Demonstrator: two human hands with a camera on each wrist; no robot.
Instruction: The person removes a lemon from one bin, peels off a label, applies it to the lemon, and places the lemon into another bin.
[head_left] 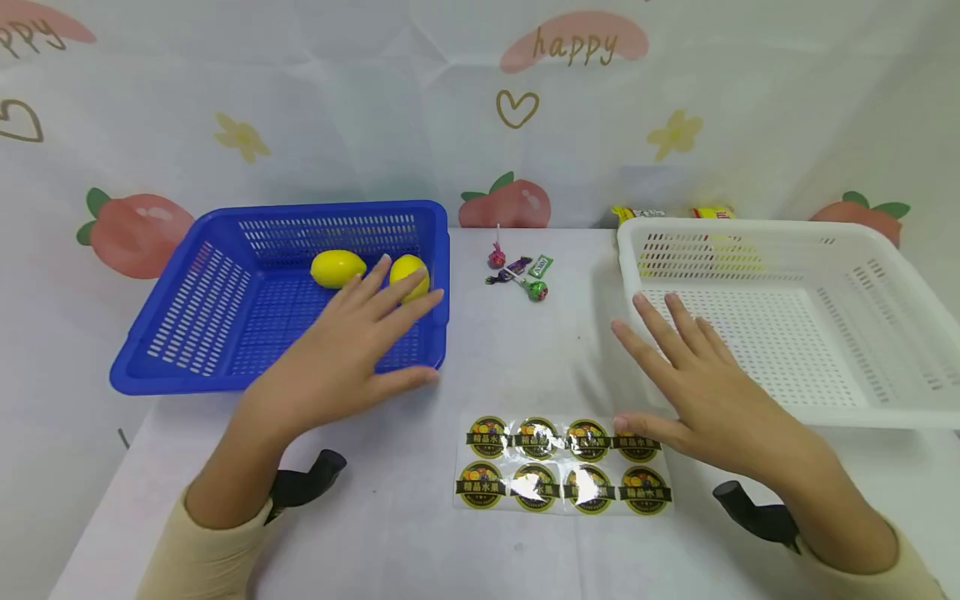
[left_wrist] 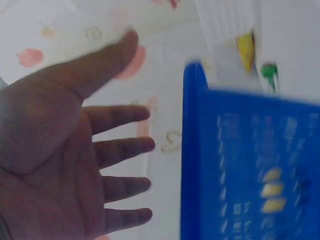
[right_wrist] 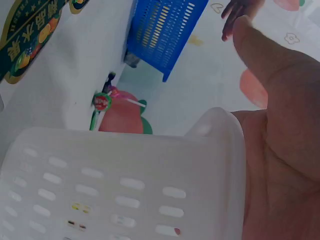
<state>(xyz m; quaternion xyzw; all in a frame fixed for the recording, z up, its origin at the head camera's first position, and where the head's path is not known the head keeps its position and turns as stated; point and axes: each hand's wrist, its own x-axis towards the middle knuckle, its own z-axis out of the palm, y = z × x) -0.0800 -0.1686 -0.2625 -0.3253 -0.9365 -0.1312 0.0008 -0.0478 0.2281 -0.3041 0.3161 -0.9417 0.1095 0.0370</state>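
In the head view my left hand (head_left: 345, 342) is spread above the near right part of a blue plastic basket (head_left: 277, 382), holding nothing. Inside that basket lie two yellow lemons (head_left: 337, 269), one partly behind my fingertips. My right hand (head_left: 705, 392), fingers also spread, hovers over the near left corner of a white plastic basket (head_left: 840, 417) and holds nothing. A sheet of round fruit stickers (head_left: 562, 467) lies between the hands, near the right thumb. The left wrist view shows the left palm (left_wrist: 45, 175) beside the blue basket wall (left_wrist: 240, 150), fingers apart.
Between the baskets, toward the back, lie a green lollipop (head_left: 537, 290), a pink lollipop (head_left: 497, 256), a purple-wrapped candy (head_left: 510, 270) and a small green packet (head_left: 541, 266). Yellow snack bags (head_left: 637, 214) stand behind the white basket. A printed cloth (head_left: 337, 100) hangs at the back.
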